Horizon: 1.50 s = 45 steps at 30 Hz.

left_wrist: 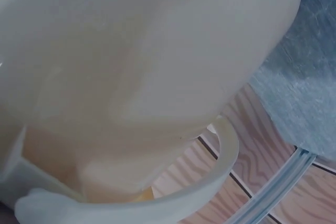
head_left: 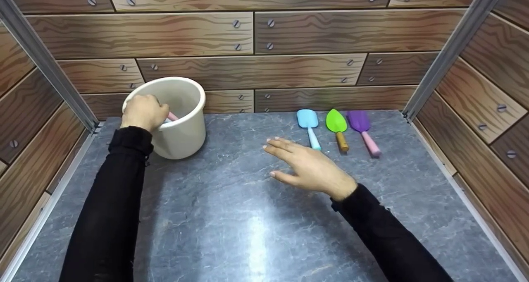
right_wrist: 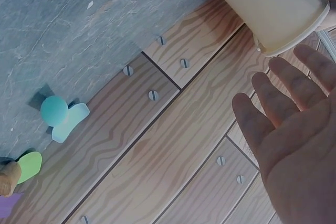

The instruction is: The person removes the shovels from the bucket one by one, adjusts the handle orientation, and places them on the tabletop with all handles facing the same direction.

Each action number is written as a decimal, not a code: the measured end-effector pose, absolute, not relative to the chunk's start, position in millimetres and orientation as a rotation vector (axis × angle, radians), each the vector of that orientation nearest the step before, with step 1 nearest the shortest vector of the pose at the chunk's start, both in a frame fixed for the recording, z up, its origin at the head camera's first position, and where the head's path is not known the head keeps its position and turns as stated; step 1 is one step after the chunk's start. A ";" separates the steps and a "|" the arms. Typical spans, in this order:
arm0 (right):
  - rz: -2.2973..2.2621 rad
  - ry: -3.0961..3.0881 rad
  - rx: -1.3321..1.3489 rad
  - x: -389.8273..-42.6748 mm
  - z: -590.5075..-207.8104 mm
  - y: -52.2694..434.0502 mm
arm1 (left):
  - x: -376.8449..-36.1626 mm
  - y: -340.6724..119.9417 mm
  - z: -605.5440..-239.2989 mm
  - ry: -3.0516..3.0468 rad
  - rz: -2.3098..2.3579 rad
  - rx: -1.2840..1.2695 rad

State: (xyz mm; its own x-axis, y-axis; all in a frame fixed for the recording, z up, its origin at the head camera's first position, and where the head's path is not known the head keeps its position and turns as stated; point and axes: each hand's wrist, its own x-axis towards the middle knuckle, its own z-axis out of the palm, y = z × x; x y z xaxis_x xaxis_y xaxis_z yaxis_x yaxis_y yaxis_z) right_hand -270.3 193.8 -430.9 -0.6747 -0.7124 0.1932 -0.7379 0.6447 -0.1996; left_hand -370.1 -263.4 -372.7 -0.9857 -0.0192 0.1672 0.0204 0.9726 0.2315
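A cream bucket (head_left: 182, 129) stands at the back left of the grey table (head_left: 248, 216). My left hand (head_left: 142, 111) is at its rim, fingers curled round a pink handle (head_left: 172, 116) that pokes out beside the knuckles; what the handle belongs to is hidden. In the left wrist view the bucket (left_wrist: 157, 77) fills the frame. My right hand (head_left: 306, 166) hovers flat and open over the middle of the table, holding nothing; the right wrist view shows its fingers (right_wrist: 283, 103) spread. Just beyond it lie a blue trowel (head_left: 309, 125), a green trowel (head_left: 337, 127) and a purple trowel (head_left: 363, 129).
Wood-look panels (head_left: 289, 38) wall the table in at the back and on both sides, with metal corner posts (head_left: 450, 50). The three trowels lie side by side near the back wall, handles toward me.
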 end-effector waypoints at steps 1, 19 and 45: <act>0.402 -2.759 1.220 -270.4 -431.4 193.8 | -369.7 -263.1 -372.8 -2.941 -0.337 -0.011; 0.425 -2.769 1.230 -271.7 -435.3 195.7 | -368.9 -265.0 -379.3 -2.706 -0.675 0.049; 0.460 -2.772 1.231 -271.9 -439.5 198.7 | -366.8 -268.0 -373.6 -2.743 -0.705 -0.012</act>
State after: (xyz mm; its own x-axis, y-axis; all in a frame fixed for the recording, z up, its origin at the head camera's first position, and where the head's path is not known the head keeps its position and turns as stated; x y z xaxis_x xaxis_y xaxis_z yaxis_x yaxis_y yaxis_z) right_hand -271.9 198.7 -439.5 -0.6756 -0.7132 0.1870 -0.7354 0.6335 -0.2406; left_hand -366.8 -268.0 -373.6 -0.9526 -0.0678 0.2966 0.0837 0.8789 0.4697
